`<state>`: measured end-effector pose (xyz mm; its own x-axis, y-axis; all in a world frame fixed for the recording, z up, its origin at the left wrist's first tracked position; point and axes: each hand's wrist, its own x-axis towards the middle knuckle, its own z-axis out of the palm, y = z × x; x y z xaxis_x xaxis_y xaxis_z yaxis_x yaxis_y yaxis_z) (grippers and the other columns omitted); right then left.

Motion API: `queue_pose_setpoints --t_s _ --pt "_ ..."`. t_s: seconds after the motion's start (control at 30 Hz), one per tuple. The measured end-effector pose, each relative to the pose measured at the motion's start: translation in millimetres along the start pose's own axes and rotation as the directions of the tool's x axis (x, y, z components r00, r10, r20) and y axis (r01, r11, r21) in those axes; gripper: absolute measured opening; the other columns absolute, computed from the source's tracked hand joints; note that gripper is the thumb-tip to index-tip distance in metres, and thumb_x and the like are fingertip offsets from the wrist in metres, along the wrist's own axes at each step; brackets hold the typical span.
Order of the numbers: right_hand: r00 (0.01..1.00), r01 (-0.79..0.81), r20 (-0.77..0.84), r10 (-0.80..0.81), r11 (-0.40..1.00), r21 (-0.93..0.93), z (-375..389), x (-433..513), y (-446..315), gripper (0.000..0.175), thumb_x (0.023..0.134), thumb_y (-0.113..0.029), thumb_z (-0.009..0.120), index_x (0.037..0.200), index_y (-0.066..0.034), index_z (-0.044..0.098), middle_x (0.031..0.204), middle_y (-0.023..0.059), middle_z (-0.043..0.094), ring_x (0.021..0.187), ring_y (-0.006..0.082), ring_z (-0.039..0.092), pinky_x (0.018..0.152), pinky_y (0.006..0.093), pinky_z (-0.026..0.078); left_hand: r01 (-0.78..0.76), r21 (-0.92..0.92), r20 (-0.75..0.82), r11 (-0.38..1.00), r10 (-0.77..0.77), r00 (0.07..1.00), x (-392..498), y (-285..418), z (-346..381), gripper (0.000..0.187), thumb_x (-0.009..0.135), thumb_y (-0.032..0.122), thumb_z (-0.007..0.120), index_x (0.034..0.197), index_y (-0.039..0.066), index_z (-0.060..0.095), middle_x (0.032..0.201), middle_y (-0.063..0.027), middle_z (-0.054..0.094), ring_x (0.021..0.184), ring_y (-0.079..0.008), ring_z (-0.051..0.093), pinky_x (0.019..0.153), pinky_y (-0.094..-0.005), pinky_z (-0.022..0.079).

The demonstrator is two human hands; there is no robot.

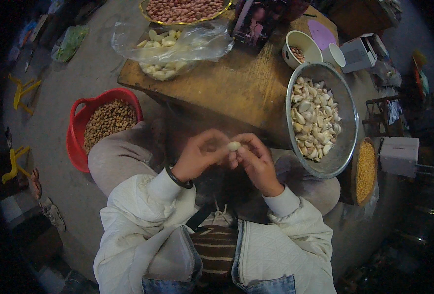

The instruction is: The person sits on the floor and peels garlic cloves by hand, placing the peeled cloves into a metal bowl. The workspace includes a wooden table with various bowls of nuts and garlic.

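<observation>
A pale garlic clove (pixel 233 146) is held between the fingertips of both my hands, above my lap. My left hand (pixel 202 152), with a dark band at the wrist, pinches it from one side; my right hand (pixel 255 158) grips it from the other. To the right, a metal basin (pixel 352 147) holds many unpeeled garlic cloves (pixel 314 117). Peeled cloves (pixel 161 39) lie in a clear plastic bag (pixel 198 46) and a bowl on the near left part of the wooden table (pixel 217 88).
A red basket (pixel 76 147) of brown beans or nuts stands on the floor at left. A gold-rimmed dish (pixel 187 22) of reddish peanuts is at the top. A cream bowl (pixel 312 40) stands beyond the basin, and a container of yellow grains (pixel 365 172) right of it.
</observation>
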<state>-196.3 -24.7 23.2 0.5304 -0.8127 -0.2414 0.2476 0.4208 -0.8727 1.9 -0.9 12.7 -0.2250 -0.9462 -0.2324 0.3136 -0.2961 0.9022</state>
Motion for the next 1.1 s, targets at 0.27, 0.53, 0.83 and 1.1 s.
queue_pose_setpoints --t_s 0.27,0.53,0.83,1.1 --pt "1.000 -0.001 -0.003 0.001 0.997 -0.082 -2.4 -0.2 4.6 0.022 0.104 -0.017 0.056 0.122 -0.0038 0.056 0.099 0.0071 0.065 0.086 0.0121 0.061 0.076 0.0272 0.050 -0.025 -0.012 0.007 1.000 0.025 1.000 0.4 2.9 -2.0 0.016 0.096 0.009 0.069 0.110 0.003 0.063 0.094 -0.0041 0.069 0.079 -0.0089 0.062 0.069 -0.0244 0.050" --pt "0.998 0.034 -0.041 -0.042 0.980 -0.195 4.0 -1.6 -1.6 0.021 0.103 -0.016 0.060 0.120 -0.0045 0.060 0.101 0.0044 0.065 0.090 0.0110 0.062 0.077 0.0264 0.052 -0.046 0.031 -0.018 0.998 0.047 0.999 0.0 2.6 -1.1 0.015 0.096 0.010 0.070 0.108 0.003 0.066 0.093 -0.0034 0.067 0.076 -0.0090 0.062 0.066 -0.0238 0.050" --pt "0.988 0.014 -0.144 -0.048 0.974 -0.226 10.8 -2.6 -5.8 0.020 0.099 -0.014 0.062 0.115 -0.0016 0.065 0.089 0.0047 0.068 0.074 0.0098 0.061 0.068 0.0246 0.049 -0.060 0.069 -0.040 0.996 0.063 0.997 -1.9 5.9 1.0 0.010 0.096 0.006 0.068 0.106 0.002 0.067 0.093 -0.0028 0.064 0.074 -0.0084 0.060 0.064 -0.0239 0.048" --pt "0.991 -0.040 -0.135 -0.001 0.952 -0.304 5.8 -4.4 -7.3 0.024 0.101 -0.016 0.063 0.121 -0.0032 0.067 0.099 0.0023 0.070 0.085 0.0083 0.064 0.071 0.0238 0.052 -0.246 0.301 -0.020 0.921 0.264 0.964 -1.3 -5.0 0.4 0.007 0.092 0.001 0.069 0.099 0.001 0.067 0.096 -0.0054 0.063 0.084 -0.0120 0.060 0.073 -0.0260 0.047"
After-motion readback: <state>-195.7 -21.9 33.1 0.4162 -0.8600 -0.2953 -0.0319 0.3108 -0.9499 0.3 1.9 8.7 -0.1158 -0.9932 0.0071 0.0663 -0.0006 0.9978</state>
